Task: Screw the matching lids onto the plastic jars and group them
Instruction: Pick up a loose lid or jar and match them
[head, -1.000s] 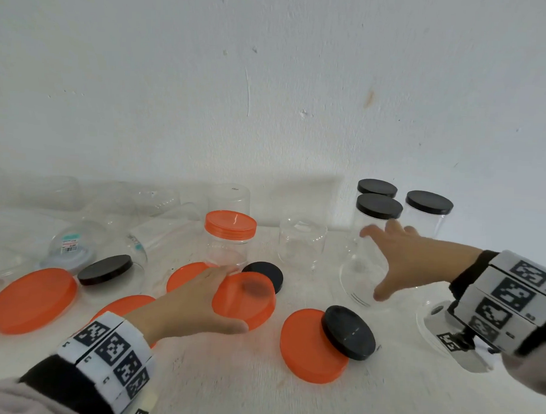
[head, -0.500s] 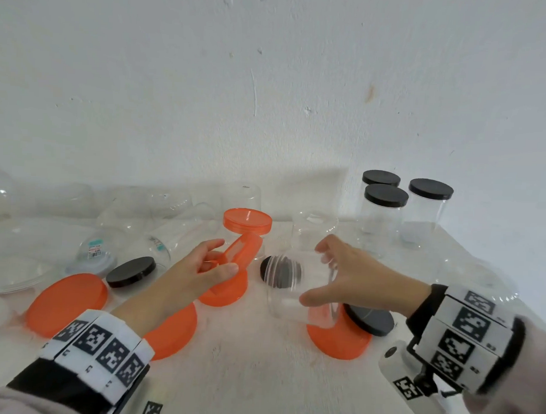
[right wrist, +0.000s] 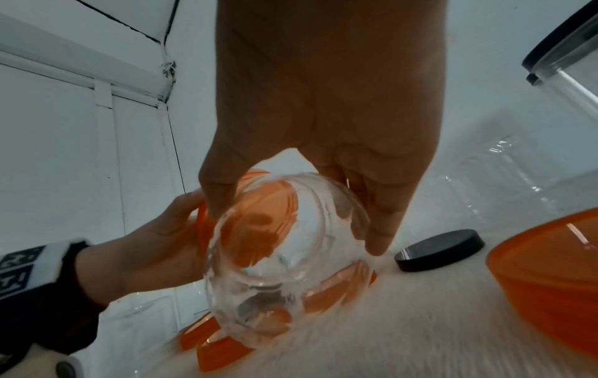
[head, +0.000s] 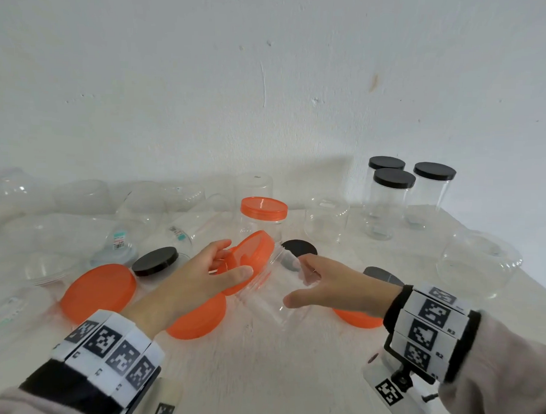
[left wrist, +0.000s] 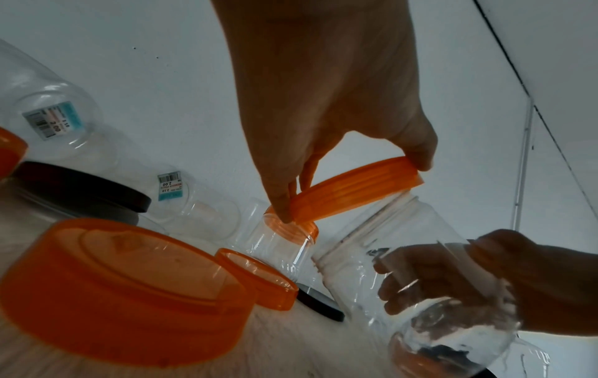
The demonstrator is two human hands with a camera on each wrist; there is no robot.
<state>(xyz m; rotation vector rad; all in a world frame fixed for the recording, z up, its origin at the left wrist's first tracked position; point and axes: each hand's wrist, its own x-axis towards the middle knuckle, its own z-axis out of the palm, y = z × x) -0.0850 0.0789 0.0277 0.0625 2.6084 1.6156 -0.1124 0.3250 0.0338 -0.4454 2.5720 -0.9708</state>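
The left hand (head: 198, 275) reaches forward above the desk (head: 259, 376), palm turned inward, its grip pinching an orange lid (head: 248, 263) by the rim: thumb on the near edge, fingers (left wrist: 281, 202) curled over the far edge. The lid is tilted on edge, its open side facing the mouth of a clear jar (head: 275, 287), just beside it or touching; which one cannot be told.

The right hand (head: 330, 289) comes in from the right, wrist level, its grip wrapped around the jar's body, thumb on one side and fingers (right wrist: 381, 230) on the other. The jar is held tipped, mouth toward the lid, above loose orange lids (head: 98, 289).

At the back right stand 3 black-lidded jars (head: 389, 204), grouped together.
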